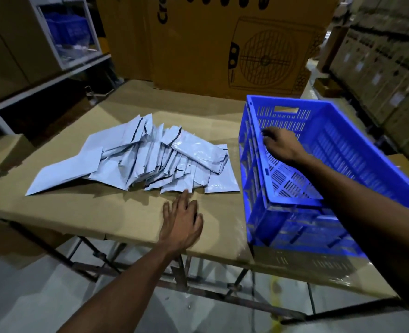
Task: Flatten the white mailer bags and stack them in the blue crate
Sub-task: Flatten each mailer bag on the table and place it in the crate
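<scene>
A cardboard-covered table (116, 212) on a metal frame bears a heap of white mailer bags (150, 155), a blue crate (294, 212) and a flat left hand (181, 219).

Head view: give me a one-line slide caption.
Left hand reaches toward heaped mailers on the table; right hand inside the empty crate.

My mailer bags (136, 157) at the centre left of the frame are pale bluish white with thin black edge lines. At right, my crate (330, 150) is bright blue with slotted walls. The counter (83, 210) is plain cardboard brown.
</scene>
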A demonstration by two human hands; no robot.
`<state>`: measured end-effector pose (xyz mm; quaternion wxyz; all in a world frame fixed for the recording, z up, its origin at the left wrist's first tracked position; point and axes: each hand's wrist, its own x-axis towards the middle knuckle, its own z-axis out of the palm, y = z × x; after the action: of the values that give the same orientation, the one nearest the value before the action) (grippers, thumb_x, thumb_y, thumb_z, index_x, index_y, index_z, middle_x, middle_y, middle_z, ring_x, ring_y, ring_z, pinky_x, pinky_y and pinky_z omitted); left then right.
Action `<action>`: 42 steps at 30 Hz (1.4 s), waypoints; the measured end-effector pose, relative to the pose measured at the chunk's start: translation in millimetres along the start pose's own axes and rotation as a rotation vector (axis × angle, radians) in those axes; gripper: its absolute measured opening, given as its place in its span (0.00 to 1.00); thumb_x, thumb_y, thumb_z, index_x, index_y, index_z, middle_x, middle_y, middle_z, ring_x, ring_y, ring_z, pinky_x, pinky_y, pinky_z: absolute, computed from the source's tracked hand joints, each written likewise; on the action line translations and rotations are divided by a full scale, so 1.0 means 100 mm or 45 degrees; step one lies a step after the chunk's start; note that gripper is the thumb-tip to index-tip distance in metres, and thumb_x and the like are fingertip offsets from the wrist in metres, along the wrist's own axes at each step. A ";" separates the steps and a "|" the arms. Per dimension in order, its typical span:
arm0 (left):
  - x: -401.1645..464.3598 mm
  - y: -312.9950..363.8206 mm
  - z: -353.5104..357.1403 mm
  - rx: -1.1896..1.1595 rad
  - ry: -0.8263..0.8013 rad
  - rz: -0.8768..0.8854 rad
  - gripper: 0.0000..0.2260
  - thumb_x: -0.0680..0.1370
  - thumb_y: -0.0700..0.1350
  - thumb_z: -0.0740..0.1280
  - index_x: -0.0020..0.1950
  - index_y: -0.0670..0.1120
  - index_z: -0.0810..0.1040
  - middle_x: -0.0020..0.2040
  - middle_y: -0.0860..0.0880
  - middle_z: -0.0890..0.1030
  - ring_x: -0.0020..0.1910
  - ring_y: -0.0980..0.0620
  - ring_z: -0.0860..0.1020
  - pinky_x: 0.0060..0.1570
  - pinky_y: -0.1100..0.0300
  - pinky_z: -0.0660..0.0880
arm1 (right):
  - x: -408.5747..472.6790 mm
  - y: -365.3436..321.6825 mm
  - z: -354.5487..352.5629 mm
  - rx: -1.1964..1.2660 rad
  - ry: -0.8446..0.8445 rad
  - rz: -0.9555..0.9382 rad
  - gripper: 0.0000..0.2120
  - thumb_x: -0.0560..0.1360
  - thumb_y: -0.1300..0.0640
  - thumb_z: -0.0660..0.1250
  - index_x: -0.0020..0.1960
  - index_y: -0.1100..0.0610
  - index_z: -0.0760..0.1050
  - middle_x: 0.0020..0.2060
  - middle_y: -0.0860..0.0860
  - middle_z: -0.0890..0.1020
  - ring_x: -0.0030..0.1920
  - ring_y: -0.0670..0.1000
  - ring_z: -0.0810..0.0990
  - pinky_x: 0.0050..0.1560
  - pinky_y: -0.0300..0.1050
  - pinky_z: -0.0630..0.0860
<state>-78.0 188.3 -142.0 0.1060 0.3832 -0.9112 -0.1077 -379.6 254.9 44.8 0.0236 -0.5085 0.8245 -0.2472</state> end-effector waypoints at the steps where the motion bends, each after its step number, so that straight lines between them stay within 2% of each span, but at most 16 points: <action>1: -0.01 -0.04 -0.01 -0.015 0.016 0.019 0.19 0.79 0.57 0.54 0.65 0.50 0.72 0.81 0.43 0.58 0.77 0.43 0.60 0.73 0.40 0.58 | 0.02 -0.09 -0.03 -0.004 0.065 -0.044 0.14 0.78 0.59 0.59 0.57 0.64 0.78 0.53 0.64 0.82 0.55 0.65 0.79 0.54 0.56 0.75; 2: -0.02 -0.10 -0.01 -0.016 0.030 0.049 0.20 0.79 0.57 0.54 0.66 0.50 0.72 0.80 0.43 0.59 0.77 0.42 0.61 0.72 0.41 0.59 | 0.04 -0.18 -0.04 -0.003 0.109 -0.078 0.14 0.79 0.57 0.59 0.56 0.65 0.77 0.51 0.64 0.82 0.53 0.66 0.79 0.53 0.57 0.75; 4: -0.04 -0.23 -0.04 -0.016 0.058 0.101 0.23 0.79 0.57 0.53 0.69 0.48 0.72 0.81 0.42 0.59 0.77 0.41 0.60 0.73 0.41 0.60 | 0.11 -0.34 -0.02 -0.018 0.140 -0.113 0.14 0.80 0.56 0.60 0.59 0.63 0.77 0.53 0.63 0.82 0.55 0.65 0.79 0.55 0.56 0.75; 6: -0.06 -0.38 -0.10 -0.004 0.088 0.107 0.24 0.79 0.56 0.53 0.69 0.46 0.73 0.80 0.40 0.59 0.77 0.40 0.59 0.72 0.40 0.60 | 0.21 -0.49 0.10 -0.063 0.098 -0.170 0.15 0.79 0.55 0.61 0.62 0.61 0.76 0.55 0.63 0.82 0.56 0.65 0.79 0.55 0.53 0.74; 10: -0.03 -0.66 -0.22 0.078 0.090 0.004 0.21 0.79 0.57 0.55 0.67 0.49 0.72 0.79 0.42 0.60 0.76 0.40 0.59 0.71 0.40 0.59 | 0.45 -0.82 0.55 -0.228 -0.151 -0.193 0.21 0.79 0.52 0.60 0.69 0.59 0.72 0.61 0.64 0.79 0.62 0.66 0.76 0.59 0.55 0.75; 13: 0.00 -0.71 -0.21 0.119 0.032 -0.085 0.24 0.79 0.59 0.53 0.71 0.49 0.68 0.79 0.42 0.61 0.77 0.39 0.59 0.73 0.39 0.58 | 0.56 -0.99 1.03 -0.322 -0.339 -0.145 0.23 0.78 0.50 0.60 0.70 0.59 0.69 0.63 0.65 0.76 0.62 0.67 0.74 0.58 0.54 0.74; 15: 0.03 -0.68 -0.17 0.165 -0.022 -0.103 0.27 0.79 0.60 0.51 0.74 0.50 0.66 0.79 0.42 0.61 0.78 0.39 0.58 0.73 0.37 0.55 | 0.54 -1.02 1.36 -0.360 -0.389 -0.132 0.23 0.78 0.52 0.60 0.71 0.60 0.66 0.66 0.64 0.74 0.65 0.65 0.73 0.61 0.56 0.73; 17: 0.05 -0.67 -0.15 0.187 -0.050 -0.118 0.27 0.79 0.61 0.50 0.75 0.50 0.65 0.80 0.43 0.60 0.78 0.40 0.57 0.74 0.37 0.54 | 0.50 -1.00 1.69 -0.447 -0.393 -0.146 0.27 0.78 0.53 0.62 0.74 0.60 0.61 0.72 0.60 0.66 0.72 0.62 0.65 0.68 0.61 0.66; 19: 0.05 -0.68 -0.16 0.186 -0.064 -0.112 0.27 0.79 0.61 0.50 0.76 0.50 0.64 0.81 0.43 0.58 0.79 0.40 0.55 0.74 0.37 0.52 | 0.47 -0.95 1.96 -0.514 -0.395 -0.131 0.32 0.78 0.54 0.62 0.77 0.59 0.53 0.78 0.59 0.54 0.77 0.60 0.53 0.72 0.67 0.56; 22: 0.04 -0.66 -0.19 0.199 -0.057 -0.098 0.28 0.80 0.60 0.48 0.76 0.49 0.65 0.80 0.42 0.59 0.78 0.39 0.56 0.74 0.36 0.52 | 0.49 -0.87 2.20 -0.460 -0.354 -0.076 0.35 0.78 0.55 0.61 0.79 0.57 0.46 0.79 0.57 0.47 0.79 0.62 0.45 0.73 0.71 0.50; 27: 0.04 -0.63 -0.19 0.197 -0.014 -0.071 0.27 0.79 0.59 0.51 0.74 0.47 0.67 0.78 0.41 0.61 0.77 0.38 0.59 0.73 0.34 0.54 | 0.56 -0.86 2.25 -0.387 -0.276 -0.079 0.35 0.77 0.63 0.59 0.80 0.56 0.48 0.79 0.59 0.51 0.78 0.63 0.50 0.72 0.69 0.56; 32: 0.02 -0.63 -0.18 0.168 -0.017 -0.063 0.26 0.80 0.59 0.51 0.74 0.48 0.67 0.79 0.42 0.60 0.78 0.39 0.57 0.73 0.33 0.52 | 0.42 -0.85 2.10 -0.304 -0.278 -0.132 0.32 0.77 0.69 0.53 0.80 0.60 0.49 0.77 0.61 0.57 0.76 0.63 0.58 0.67 0.64 0.66; 36: 0.01 -0.63 -0.20 0.123 -0.032 -0.071 0.26 0.80 0.58 0.52 0.74 0.47 0.67 0.80 0.42 0.59 0.79 0.40 0.56 0.74 0.33 0.51 | -0.04 -1.04 1.94 -0.332 -0.204 -0.205 0.34 0.77 0.70 0.55 0.80 0.61 0.48 0.78 0.62 0.57 0.76 0.62 0.58 0.71 0.62 0.62; 39: -0.03 -0.63 -0.23 0.077 0.023 -0.070 0.24 0.80 0.56 0.53 0.71 0.45 0.71 0.76 0.42 0.66 0.76 0.40 0.63 0.72 0.34 0.58 | -0.53 -1.18 1.87 -0.329 -0.245 -0.240 0.34 0.76 0.69 0.52 0.80 0.61 0.47 0.78 0.62 0.56 0.78 0.63 0.55 0.74 0.62 0.57; 40: -0.07 -0.62 -0.24 0.031 0.074 -0.061 0.23 0.80 0.55 0.55 0.69 0.44 0.73 0.73 0.42 0.69 0.72 0.40 0.68 0.70 0.36 0.62 | -0.71 -1.20 1.86 -0.310 -0.236 -0.255 0.33 0.75 0.68 0.50 0.80 0.62 0.49 0.77 0.63 0.57 0.77 0.63 0.57 0.74 0.63 0.58; 42: -0.15 -0.65 -0.26 -0.182 0.213 -0.056 0.19 0.79 0.51 0.60 0.67 0.42 0.72 0.68 0.40 0.71 0.65 0.37 0.73 0.66 0.39 0.69 | -1.03 -1.22 1.88 -0.334 -0.147 -0.349 0.32 0.71 0.65 0.47 0.76 0.66 0.61 0.73 0.66 0.66 0.72 0.66 0.68 0.68 0.66 0.68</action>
<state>-16.5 152.1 -136.6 0.2065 0.4021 -0.8806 -0.1422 -174.7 226.8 -89.6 -0.0297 -0.6280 0.7700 -0.1089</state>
